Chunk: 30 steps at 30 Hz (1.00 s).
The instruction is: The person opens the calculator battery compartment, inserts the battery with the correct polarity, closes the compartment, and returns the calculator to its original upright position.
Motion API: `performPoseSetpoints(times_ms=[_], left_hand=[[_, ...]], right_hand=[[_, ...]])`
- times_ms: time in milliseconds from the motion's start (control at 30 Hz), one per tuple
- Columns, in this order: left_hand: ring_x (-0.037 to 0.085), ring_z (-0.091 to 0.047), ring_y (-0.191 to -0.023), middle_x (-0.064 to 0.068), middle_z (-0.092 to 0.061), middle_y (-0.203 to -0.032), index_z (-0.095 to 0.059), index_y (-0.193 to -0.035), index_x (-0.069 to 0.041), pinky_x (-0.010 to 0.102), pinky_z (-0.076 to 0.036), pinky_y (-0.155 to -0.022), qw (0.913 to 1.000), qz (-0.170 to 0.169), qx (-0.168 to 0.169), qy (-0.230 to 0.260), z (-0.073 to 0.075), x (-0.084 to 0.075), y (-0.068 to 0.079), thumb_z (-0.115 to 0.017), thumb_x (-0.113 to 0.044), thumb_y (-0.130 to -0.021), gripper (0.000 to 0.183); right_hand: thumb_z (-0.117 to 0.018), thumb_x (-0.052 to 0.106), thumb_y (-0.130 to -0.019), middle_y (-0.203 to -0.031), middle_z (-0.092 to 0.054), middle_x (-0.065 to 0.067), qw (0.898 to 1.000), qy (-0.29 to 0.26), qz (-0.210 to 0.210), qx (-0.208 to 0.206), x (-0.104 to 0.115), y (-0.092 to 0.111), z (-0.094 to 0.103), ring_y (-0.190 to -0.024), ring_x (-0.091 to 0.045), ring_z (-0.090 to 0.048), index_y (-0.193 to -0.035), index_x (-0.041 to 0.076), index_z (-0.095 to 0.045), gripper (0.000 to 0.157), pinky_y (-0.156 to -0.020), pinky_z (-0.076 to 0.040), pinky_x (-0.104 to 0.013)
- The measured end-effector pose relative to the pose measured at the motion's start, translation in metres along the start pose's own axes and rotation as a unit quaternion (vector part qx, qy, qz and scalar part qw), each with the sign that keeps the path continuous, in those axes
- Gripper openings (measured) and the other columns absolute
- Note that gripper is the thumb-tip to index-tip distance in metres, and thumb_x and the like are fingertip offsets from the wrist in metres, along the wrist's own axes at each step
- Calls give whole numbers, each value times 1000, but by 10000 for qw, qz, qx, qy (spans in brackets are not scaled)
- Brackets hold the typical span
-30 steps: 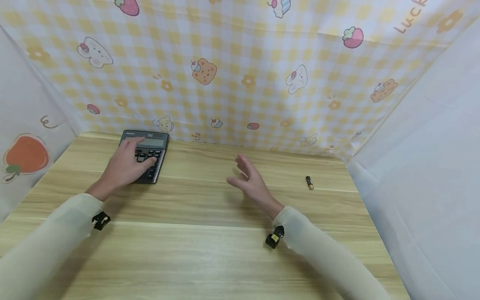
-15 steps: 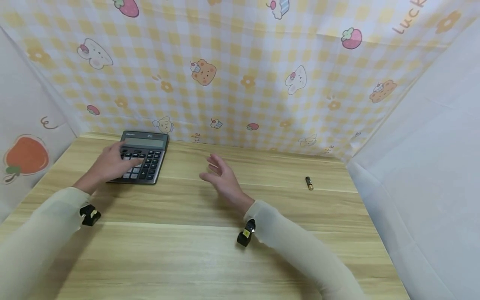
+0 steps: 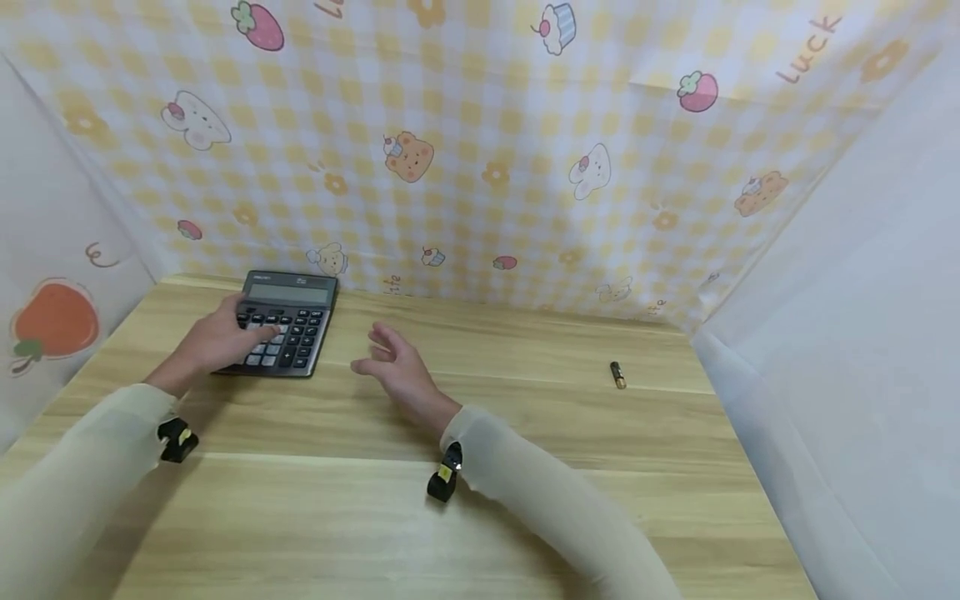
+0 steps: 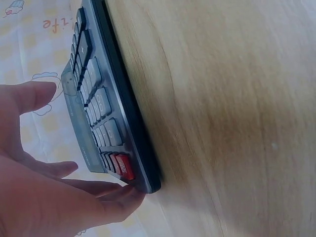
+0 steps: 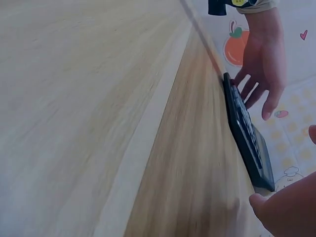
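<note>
Left hand (image 3: 212, 340) spread at nine o'clock of a calculator (image 3: 291, 321), right hand (image 3: 401, 371) spread, apart, at four.
Dark grey with black and pale keys, it lies toward the table's (image 3: 337, 525) ten o'clock; the left wrist view shows a red key (image 4: 124, 167) unseen from the head.

The table (image 3: 300, 525) had a light wood-grain top, its streaks running from side to side in tan and paler bands, with a thin pale line across the middle. A soft shadow darkened its left part. Near the back edge, on the left, lay the calculator (image 3: 302, 330), face up, its grey display toward the back and its dark and pale keys toward the front, with a red key near one corner. Well apart, on the right, a battery (image 3: 617, 375) lay on its side, black with a copper-coloured end toward the front.
</note>
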<state>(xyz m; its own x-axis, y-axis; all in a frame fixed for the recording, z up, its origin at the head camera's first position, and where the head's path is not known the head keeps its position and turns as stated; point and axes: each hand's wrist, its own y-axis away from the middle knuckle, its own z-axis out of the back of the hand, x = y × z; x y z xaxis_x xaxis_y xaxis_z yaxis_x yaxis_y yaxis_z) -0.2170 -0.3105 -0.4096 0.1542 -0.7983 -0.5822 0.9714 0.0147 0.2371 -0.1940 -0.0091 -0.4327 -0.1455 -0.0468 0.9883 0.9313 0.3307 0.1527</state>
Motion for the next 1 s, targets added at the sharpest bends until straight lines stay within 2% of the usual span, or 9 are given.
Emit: performPoseSetpoints(times_ms=[200, 400, 800, 1000], left_hand=[[76, -24, -144, 57, -18, -158, 6, -167, 16, 82, -28, -116, 10000, 18, -2, 0, -1, 3, 0, -52, -51, -112, 104], [77, -25, -143, 57, -18, -158, 7, -167, 16, 82, -29, -116, 9999, -1, 107, -101, -2, 2, -4, -53, -51, -112, 105], [74, -30, -142, 57, -24, -156, 1, -165, 21, 80, -30, -116, 9995, -130, 178, -215, -1, -2, -5, -58, -43, -111, 102], [75, -24, -145, 56, -19, -159, 3, -166, 19, 81, -26, -118, 9996, -13, 274, -91, 0, -6, 0, -57, -44, -111, 102]], right_hand=[[-82, 7, -94, -168, -50, -4, 9999, -35, -128, -76, -4, -9, -21, -154, -26, -49, -169, 11, -44, 84, -123, -42, -39], [-81, 9, -94, -170, -48, -5, 9996, -14, -283, 10, -3, -15, -34, -155, -26, -46, -170, 10, -42, 86, -125, -39, -38], [-76, 11, -94, -174, -41, -8, 9987, -76, -409, 297, -3, -29, -45, -159, -26, -40, -173, 11, -37, 88, -128, -35, -44], [-76, 11, -96, -175, -39, -10, 9969, -228, -561, 494, -1, -28, -43, -160, -24, -38, -174, 12, -34, 88, -126, -37, -41]])
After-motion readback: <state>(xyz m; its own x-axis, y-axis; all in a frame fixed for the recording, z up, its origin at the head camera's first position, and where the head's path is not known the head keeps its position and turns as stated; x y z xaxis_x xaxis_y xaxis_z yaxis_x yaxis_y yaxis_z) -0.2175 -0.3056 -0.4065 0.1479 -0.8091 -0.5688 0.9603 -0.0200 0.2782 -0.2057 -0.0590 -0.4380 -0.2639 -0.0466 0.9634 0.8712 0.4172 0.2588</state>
